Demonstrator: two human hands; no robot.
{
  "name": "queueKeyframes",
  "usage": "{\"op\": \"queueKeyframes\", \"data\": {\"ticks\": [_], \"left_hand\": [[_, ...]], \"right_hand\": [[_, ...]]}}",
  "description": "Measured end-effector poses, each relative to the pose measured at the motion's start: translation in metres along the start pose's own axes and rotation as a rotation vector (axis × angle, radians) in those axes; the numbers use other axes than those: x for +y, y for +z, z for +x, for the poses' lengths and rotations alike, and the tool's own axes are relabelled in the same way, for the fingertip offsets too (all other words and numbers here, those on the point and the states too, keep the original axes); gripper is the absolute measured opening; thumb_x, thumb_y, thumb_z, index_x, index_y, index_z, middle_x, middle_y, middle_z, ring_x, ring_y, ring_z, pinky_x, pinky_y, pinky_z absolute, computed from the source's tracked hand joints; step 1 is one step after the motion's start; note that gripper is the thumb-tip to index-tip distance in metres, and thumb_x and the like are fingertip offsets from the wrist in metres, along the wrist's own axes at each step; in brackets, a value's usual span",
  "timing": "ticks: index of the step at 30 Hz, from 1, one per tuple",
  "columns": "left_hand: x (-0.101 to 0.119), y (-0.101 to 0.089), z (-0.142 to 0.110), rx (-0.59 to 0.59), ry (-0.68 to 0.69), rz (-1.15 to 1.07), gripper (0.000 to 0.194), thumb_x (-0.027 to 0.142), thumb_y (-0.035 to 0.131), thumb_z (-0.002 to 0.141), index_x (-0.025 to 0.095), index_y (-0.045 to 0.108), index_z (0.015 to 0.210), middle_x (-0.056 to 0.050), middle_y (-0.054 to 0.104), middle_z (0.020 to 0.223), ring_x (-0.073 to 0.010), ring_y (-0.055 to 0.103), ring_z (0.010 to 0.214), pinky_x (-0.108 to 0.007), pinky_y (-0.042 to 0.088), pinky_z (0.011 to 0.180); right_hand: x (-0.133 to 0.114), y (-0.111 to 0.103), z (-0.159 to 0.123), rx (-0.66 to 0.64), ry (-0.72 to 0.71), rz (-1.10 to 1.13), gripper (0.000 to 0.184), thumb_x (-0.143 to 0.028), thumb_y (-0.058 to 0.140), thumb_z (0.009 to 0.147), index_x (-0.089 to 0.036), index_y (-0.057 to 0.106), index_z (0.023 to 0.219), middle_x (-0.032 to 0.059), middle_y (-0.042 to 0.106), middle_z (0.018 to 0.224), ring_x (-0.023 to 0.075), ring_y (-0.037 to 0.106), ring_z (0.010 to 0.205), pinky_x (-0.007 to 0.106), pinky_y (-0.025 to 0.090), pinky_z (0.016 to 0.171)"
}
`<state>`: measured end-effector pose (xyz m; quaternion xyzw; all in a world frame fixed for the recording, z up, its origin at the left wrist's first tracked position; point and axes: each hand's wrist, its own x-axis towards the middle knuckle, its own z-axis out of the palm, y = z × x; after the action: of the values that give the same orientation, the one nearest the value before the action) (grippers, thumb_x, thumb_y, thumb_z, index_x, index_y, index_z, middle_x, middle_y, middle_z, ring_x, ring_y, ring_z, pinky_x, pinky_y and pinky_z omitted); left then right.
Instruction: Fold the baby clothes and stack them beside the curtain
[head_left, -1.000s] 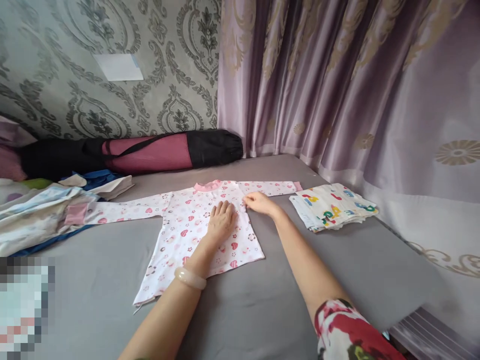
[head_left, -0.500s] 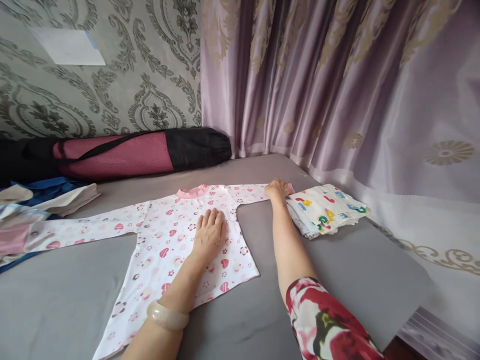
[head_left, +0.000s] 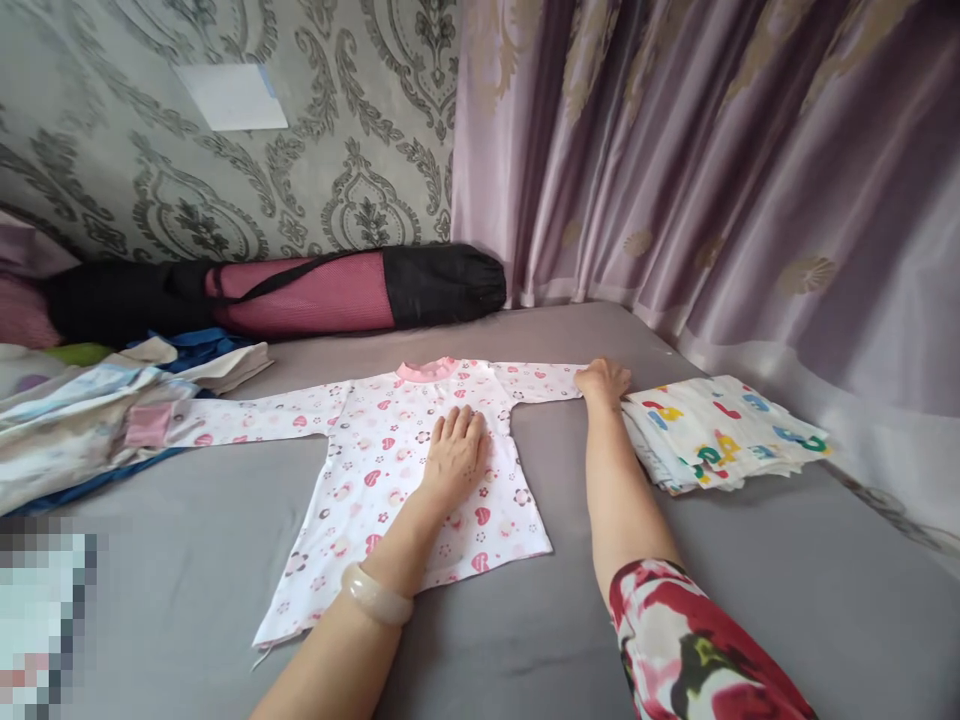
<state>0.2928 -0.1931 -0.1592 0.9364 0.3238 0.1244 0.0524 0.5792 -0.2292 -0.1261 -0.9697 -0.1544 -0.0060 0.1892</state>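
Note:
A child's long-sleeved shirt, white with pink hearts and a pink collar, lies spread flat with both sleeves stretched out sideways. My left hand rests palm down on its chest, fingers stretched out, and a pale bangle circles that wrist. At the end of the right-hand sleeve, my right hand has its fingers curled over the cuff, which it hides. Just right of that hand is a folded stack of white cloth with colourful prints. The other sleeve's pink cuff lies on a clothes pile.
Loosely heaped clothes lie at the left on the grey bed sheet. A pink and black long bag lies along the patterned wall. Purple curtains hang at the right. A pixelated patch covers the lower left corner.
The view has swung left, so everything sits further right. My left hand stays on the chest. My right hand now covers the pink cuff that showed beyond it before.

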Motion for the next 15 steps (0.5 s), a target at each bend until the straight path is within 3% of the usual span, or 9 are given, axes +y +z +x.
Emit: {"op": "queueKeyframes", "data": {"ticks": [6,11,15], "left_hand": [[-0.002,-0.005,-0.001,-0.042,0.021,0.010,0.046,0.034,0.029,0.100,0.018,0.045,0.141,-0.014,0.044,0.150,-0.0312,0.035,0.141,-0.051,0.032,0.113],[0.003,-0.015,0.002,-0.105,0.027,0.070,0.044,0.032,0.030,0.100,0.018,0.044,0.140,-0.014,0.042,0.151,-0.0328,0.037,0.139,-0.053,0.034,0.111],[0.007,-0.037,0.010,-0.216,0.059,0.094,0.039,0.030,0.034,0.099,0.018,0.050,0.132,-0.015,0.050,0.140,-0.0305,0.048,0.127,-0.046,0.045,0.100]], "right_hand": [[0.002,0.001,0.010,0.002,-0.043,0.137,0.044,-0.015,0.049,0.083,-0.002,0.059,0.124,0.0275,0.056,0.124,0.0352,0.050,0.120,0.045,0.037,0.101],[-0.004,0.007,0.010,-0.009,0.053,0.100,0.046,-0.011,0.051,0.080,0.003,0.059,0.124,0.0323,0.036,0.146,0.0376,0.044,0.129,0.045,0.039,0.102],[0.003,0.008,0.015,-0.005,-0.109,0.076,0.039,-0.013,0.053,0.080,0.000,0.067,0.114,0.0303,0.061,0.120,0.0381,0.054,0.119,0.049,0.043,0.098]]}}
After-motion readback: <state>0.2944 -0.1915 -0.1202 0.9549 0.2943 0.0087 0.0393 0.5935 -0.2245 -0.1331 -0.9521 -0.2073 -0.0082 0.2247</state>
